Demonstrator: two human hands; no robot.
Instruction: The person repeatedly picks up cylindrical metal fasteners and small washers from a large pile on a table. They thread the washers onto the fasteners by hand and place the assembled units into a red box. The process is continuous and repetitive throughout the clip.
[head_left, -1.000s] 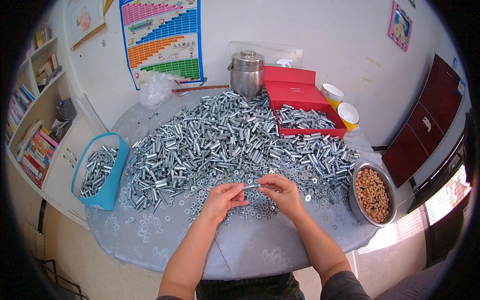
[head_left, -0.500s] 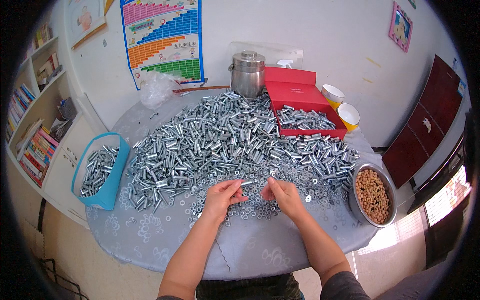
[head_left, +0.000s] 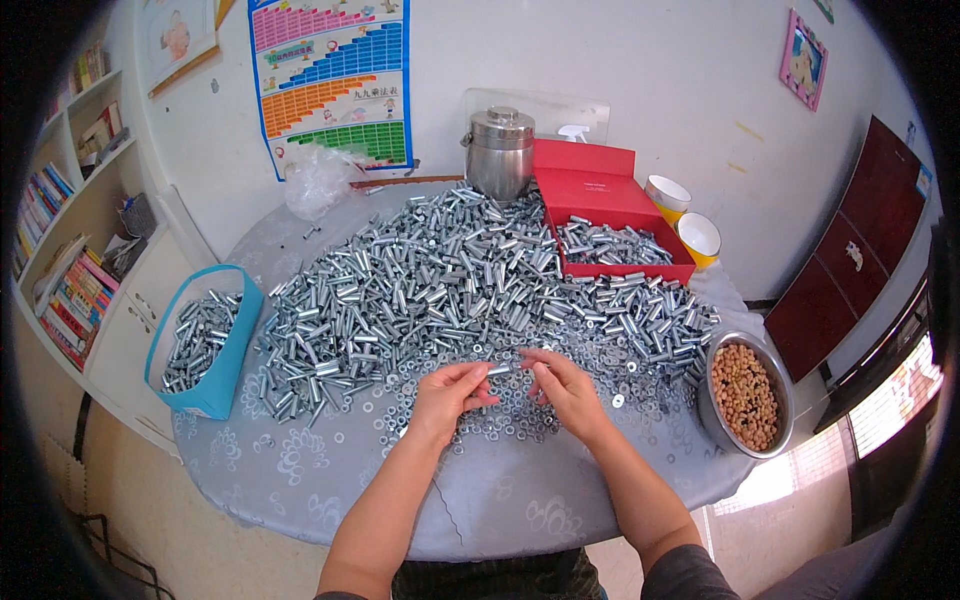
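Observation:
Over the near part of the pile, my left hand (head_left: 452, 398) is closed, pinching a short silver metal bolt (head_left: 499, 370) between thumb and forefinger. The bolt points right, toward my right hand (head_left: 566, 392). That hand is curled, its thumb and forefinger tips close together just off the bolt's end; anything between them is too small to make out. Beneath both hands lie many loose flat washers (head_left: 515, 415). Beyond them spreads a large heap of silver metal sleeves and bolts (head_left: 430, 275).
A blue fabric bin (head_left: 222, 385) of metal parts stands left. At the back are a steel canister (head_left: 500, 160), an open red box (head_left: 625, 272) of parts and yellow-white cups (head_left: 698, 235). A steel bowl (head_left: 708, 400) of small tan pieces sits right, near the tablecloth's (head_left: 400, 510) edge.
My right hand's fingertips have moved left, closer to the bolt's end. My left hand keeps the bolt in nearly the same place. The whole view has shifted slightly.

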